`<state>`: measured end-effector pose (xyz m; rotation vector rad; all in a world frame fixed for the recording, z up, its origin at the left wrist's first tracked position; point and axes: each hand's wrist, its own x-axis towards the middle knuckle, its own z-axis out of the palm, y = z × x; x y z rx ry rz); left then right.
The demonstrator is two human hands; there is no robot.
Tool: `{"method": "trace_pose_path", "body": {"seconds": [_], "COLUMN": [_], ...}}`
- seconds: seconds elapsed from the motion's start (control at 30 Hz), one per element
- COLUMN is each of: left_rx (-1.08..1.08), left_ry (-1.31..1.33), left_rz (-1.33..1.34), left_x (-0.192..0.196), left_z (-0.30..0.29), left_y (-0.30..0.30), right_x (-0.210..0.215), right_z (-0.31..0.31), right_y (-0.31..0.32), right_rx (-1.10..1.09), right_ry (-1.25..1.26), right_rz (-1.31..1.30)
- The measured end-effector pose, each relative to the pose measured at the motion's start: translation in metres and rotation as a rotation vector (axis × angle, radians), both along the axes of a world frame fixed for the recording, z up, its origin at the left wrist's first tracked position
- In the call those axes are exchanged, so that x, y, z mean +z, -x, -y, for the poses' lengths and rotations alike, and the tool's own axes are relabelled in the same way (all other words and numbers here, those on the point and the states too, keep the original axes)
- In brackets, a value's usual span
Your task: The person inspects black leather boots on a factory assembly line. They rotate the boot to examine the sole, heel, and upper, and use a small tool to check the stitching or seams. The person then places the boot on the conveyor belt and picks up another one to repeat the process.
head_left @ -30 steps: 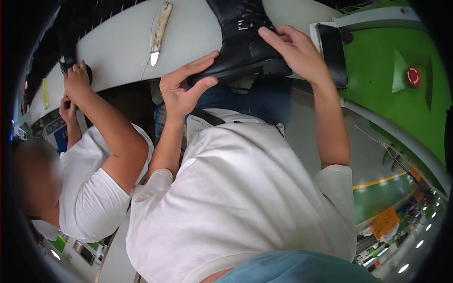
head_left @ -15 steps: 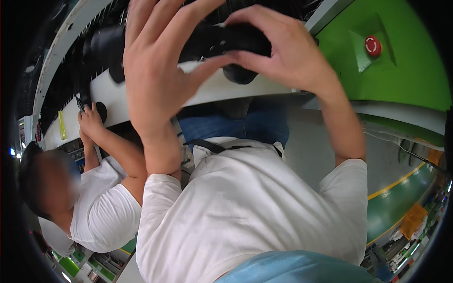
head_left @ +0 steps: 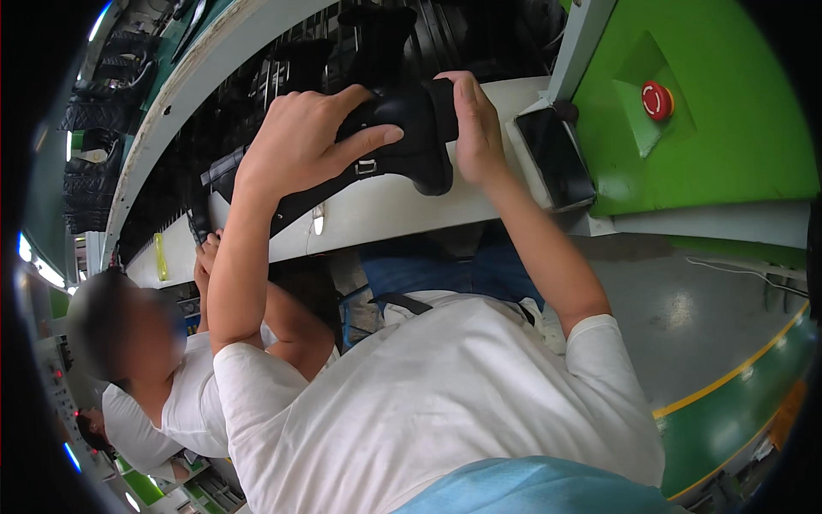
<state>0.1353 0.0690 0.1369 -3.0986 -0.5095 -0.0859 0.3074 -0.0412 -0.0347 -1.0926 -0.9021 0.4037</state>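
A black boot (head_left: 398, 116) with a small metal buckle lies on its side above the white ledge, its foot end to the right and its shaft to the left. My left hand (head_left: 300, 141) is closed over the boot's shaft near the ankle, the thumb laid across its near face and the other fingers partly hidden behind. At the right end, my right hand (head_left: 473, 124) is curled against the heel and sole, fingertips over the far edge. The shaft's far left end is partly covered by my left hand and forearm.
More black boots (head_left: 377, 43) stand on a dark rack behind the white ledge (head_left: 385, 203). To the right are a dark-screened device (head_left: 555, 158) and a red push button (head_left: 657, 101) on a green panel. A co-worker's hands (head_left: 208, 248) work at the left, near a yellow strip (head_left: 161, 257).
My left hand was raised with fingers spread and now grips the boot. My right hand has shifted from a curled hold to the sole end. The view has also shifted, showing more ledge and rack.
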Motion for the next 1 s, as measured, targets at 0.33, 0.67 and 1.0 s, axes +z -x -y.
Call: {"method": "trace_pose_path", "body": {"seconds": [0.33,0.67,1.0], "left_rx": [0.063,0.056,-0.027], "left_ry": [0.112,0.100,0.028], "left_rz": [0.083,0.147,0.186], "left_x": [-0.015,-0.023,-0.024], "left_z": [-0.004,-0.001,-0.001], "left_y": [0.007,-0.002,-0.018], "right_x": [0.002,0.002,0.002], "right_z": [-0.013,-0.010,0.006], "right_y": [0.004,0.003,-0.003], "right_rx": [0.051,-0.060,-0.176], "right_ry": [-0.021,0.021,0.004], "right_rz": [-0.058,0.108,0.339]}}
